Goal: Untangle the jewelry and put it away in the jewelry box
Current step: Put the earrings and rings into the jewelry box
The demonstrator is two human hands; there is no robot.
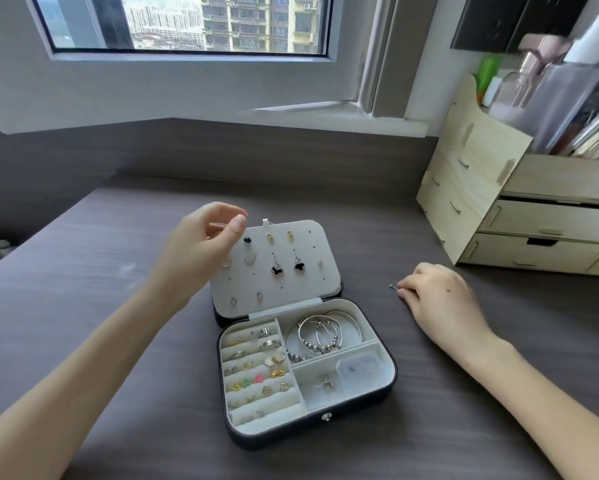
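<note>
A black jewelry box [388,382] lies open in the middle of the desk. Its cream lid panel [312,289] carries several earrings, including a black clover pair [287,266]. The left compartment holds rings and studs [256,368], and the upper right one holds bangles and a bead bracelet [322,336]. A small clear case [358,367] and a gold piece [326,382] sit in the lower right compartment. My left hand [201,247] hovers at the lid's upper left corner, fingers loosely curled, with nothing visible in them. My right hand [436,292] rests on the desk right of the box and pinches a small silver stud [393,287].
A pale wooden drawer organizer [499,209] filled with books and bottles stands at the back right. A window sill [326,116] runs behind the desk. Bare grey desk surface [100,271] surrounds the box on all sides.
</note>
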